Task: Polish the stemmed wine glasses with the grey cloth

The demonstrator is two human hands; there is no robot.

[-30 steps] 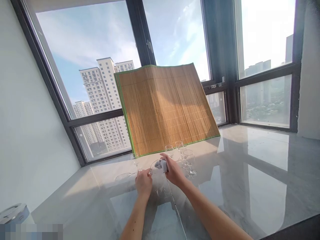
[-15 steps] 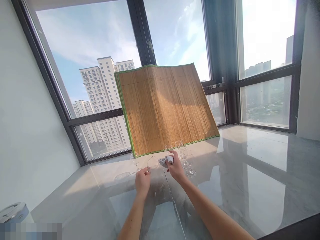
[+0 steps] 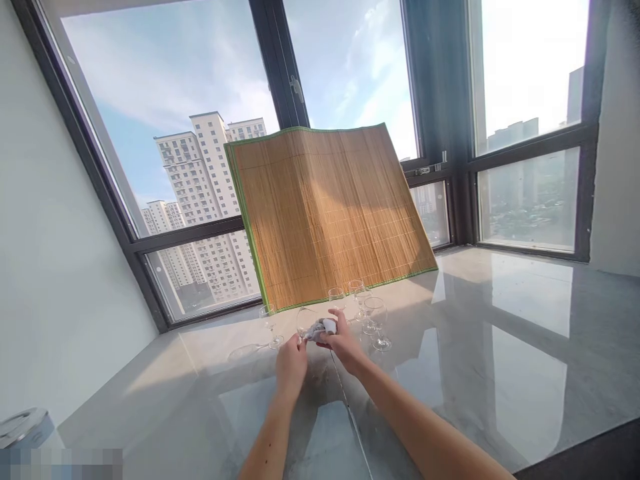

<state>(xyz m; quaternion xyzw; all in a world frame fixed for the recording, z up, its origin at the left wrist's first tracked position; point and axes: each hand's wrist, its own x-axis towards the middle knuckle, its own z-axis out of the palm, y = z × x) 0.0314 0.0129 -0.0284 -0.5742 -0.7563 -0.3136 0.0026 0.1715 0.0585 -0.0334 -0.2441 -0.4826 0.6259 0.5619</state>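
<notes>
While left hand (image 3: 293, 363) grips glass (image 3: 305, 320), right hand (image 3: 346, 347) cloth (image 3: 320, 328) | counter (image 3: 500, 347) (glossy) | windows (image 3: 165, 87)

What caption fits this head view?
Left hand holds a wine glass, right hand presses a cloth to it, before a bamboo mat.

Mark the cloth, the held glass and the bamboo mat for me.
cloth (image 3: 321, 328), head view, bunched middle
held glass (image 3: 303, 319), head view, its bowl
bamboo mat (image 3: 330, 213), head view, centre of slats

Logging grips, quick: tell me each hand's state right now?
Left hand: closed, holding the wine glass.
Right hand: closed, holding the cloth.
</notes>
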